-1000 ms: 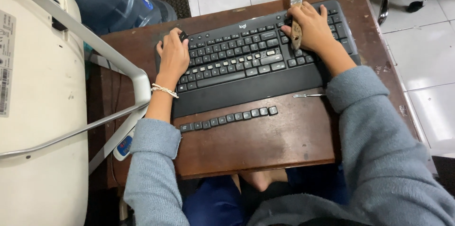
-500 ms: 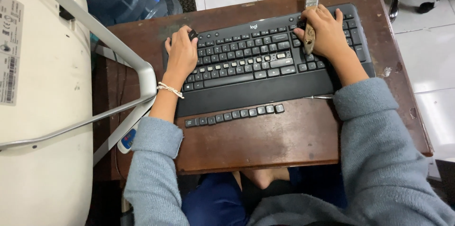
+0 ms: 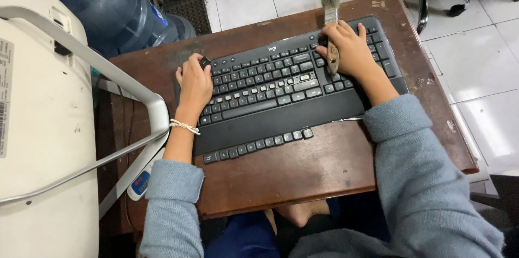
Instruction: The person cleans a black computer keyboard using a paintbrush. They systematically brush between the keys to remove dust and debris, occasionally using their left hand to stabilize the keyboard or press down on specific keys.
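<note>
our grey-blue knitted sleeves, bare hands and dark blue trousers

we wear a soft grey-blue knitted sweater whose sleeves are pushed up the forearms, bunching in loose folds with ribbed cuffs near the elbows. our left hand [image 3: 194,86] is bare of rings, and a thin pale beaded string bracelet [image 3: 185,126] circles that wrist. our right hand [image 3: 350,52] wears nothing, its wrist plain as well. lower down we see dark blue trousers at our lap, and a bare foot tucked between the knees.
</note>
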